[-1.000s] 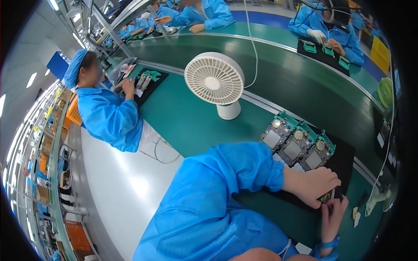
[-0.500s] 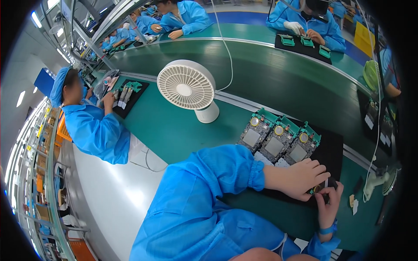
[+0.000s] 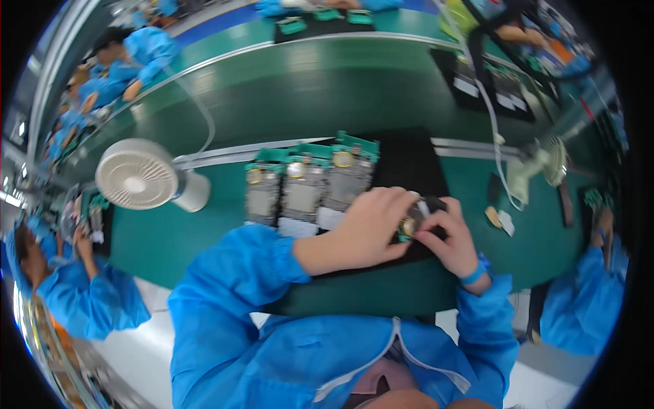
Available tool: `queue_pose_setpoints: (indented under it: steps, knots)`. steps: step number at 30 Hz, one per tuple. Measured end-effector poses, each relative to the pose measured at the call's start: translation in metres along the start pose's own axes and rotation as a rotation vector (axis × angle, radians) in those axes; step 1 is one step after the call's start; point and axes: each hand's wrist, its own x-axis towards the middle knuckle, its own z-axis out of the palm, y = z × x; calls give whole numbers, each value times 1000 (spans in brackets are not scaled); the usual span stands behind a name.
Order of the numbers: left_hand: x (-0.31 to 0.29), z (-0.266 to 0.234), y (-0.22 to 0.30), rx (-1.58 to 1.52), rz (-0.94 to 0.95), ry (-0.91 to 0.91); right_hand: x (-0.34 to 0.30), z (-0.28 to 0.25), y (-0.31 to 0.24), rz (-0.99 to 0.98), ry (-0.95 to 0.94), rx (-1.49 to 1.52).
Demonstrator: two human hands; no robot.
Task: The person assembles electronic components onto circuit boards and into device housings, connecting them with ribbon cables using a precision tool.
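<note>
a dark circuit board with a round gold-toned part (image 3: 407,228) is sitting between the two hands, over the black rectangular mat (image 3: 409,153), to the right of three grey circuit boards with green plastic ends (image 3: 302,194). the left hand (image 3: 368,221) is arching over the board's left side, its fingers loosely bent and only partly closed; whether it is gripping or merely steadying, i cannot tell. the right hand (image 3: 453,238) is curling half closed at the other side, thumb and fingers nearing each other by the board; what they are pinching, if anything, i cannot tell.

for working well here, the left hand should be bracing the board by its edges, and the right should be pressing lightly, sparing the small parts.

the fingers are hiding most of the board, blur is softening its details, and its underside is staying out of sight.
</note>
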Motion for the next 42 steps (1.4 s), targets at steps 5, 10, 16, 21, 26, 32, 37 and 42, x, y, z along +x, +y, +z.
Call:
queue_pose_setpoints:
  steps: [5,10,16,21,26,32,37,42]
  knots:
    - [-5,4,3,-126,55,68,-4,2,5,22,31,-20]
    - [-11,6,5,129,266,116,-4,1,6,15,6,31]
    - [-11,6,6,188,340,82,-5,-3,8,-34,-26,-8]
    - [-8,6,7,205,381,61,-6,-4,10,-50,-36,-28]
    - [-1,5,2,41,260,-20,-4,-6,8,-63,-37,11]
    - [3,5,-2,-3,280,-97,-4,-1,7,45,10,28]
    - [2,6,0,-6,268,-98,-5,-3,8,15,12,19]
    - [1,11,-1,-49,272,-60,-3,-4,6,17,-15,14]
